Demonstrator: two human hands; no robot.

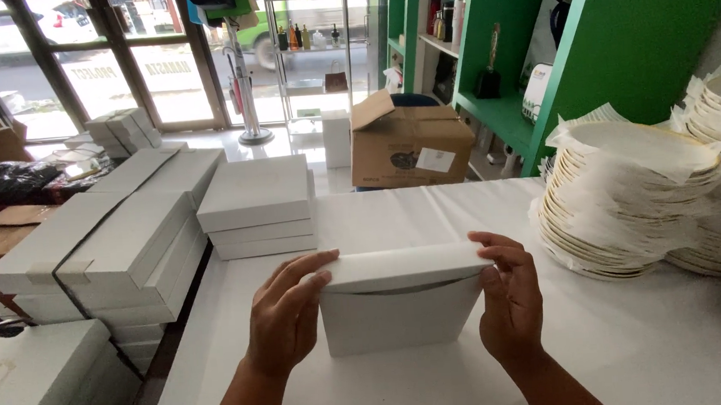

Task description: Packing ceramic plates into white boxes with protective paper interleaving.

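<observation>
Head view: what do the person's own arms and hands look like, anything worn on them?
Both forearms are bare as far as the frame shows: no sleeves, gloves, watch or bracelets. The left hand and right hand show no rings on the visible fingers.

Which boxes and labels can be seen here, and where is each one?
White box: flat, rectangular, held upright on the table between both hands.
White boxes: three flat ones stacked, left behind.
Cardboard box: brown, flap open, on the floor behind.
Label: white rectangle on its front.
</observation>
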